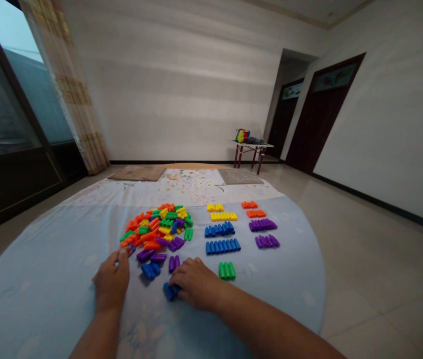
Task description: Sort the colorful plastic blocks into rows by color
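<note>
My right hand [196, 283] curls its fingers over blue ribbed plastic blocks [170, 291] on the cloth, partly covering them. At the near left edge of a mixed heap of orange, green, yellow and purple blocks [153, 224], my left hand [111, 279] has its fingers pinched together. Small blue and reddish bits [132, 249] show by those fingertips, and whether they are gripped is unclear. Between the hands lie another blue cluster [150, 270] and purple blocks [174, 263]. A green group of three [226, 270] sits beyond my right wrist.
Rows of yellow blocks [223, 216], blue blocks [223, 247], purple blocks [262, 225] and orange blocks [249, 204] stand on the right of the round table [47, 279]. Two mats lie at its far side. A small side table [253, 145] holds a colourful bag.
</note>
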Demonstrator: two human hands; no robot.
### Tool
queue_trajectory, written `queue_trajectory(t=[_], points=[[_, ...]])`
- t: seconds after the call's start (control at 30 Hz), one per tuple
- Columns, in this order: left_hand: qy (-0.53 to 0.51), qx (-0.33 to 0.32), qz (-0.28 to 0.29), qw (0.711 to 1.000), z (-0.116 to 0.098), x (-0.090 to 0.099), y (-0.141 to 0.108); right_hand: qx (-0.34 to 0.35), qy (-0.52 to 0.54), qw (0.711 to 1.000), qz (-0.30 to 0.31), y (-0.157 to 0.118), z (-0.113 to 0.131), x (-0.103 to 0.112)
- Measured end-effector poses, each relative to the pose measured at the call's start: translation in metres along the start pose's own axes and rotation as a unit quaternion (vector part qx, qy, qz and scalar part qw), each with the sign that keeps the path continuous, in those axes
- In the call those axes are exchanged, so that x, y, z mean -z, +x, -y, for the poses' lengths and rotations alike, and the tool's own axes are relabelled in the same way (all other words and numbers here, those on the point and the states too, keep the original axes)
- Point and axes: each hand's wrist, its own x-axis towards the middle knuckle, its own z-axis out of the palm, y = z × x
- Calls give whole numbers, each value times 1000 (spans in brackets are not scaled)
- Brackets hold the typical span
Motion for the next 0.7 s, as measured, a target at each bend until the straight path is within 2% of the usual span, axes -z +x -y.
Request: queue_trajectory(t=[0.27, 0.5, 0.6, 0.7], points=[[5, 23, 21, 999, -1, 0, 1, 13, -9, 1000, 11, -7, -1, 3], [-23, 12, 13, 1000, 3, -3, 0, 20, -3, 1000, 8, -12, 0, 1], [-23, 16, 13, 1000, 7, -5, 1, 5, 32, 999, -30, -13, -15, 11], [-22, 19, 11, 1000, 8, -6, 2, -63, 45, 993, -85, -19, -45, 27]])
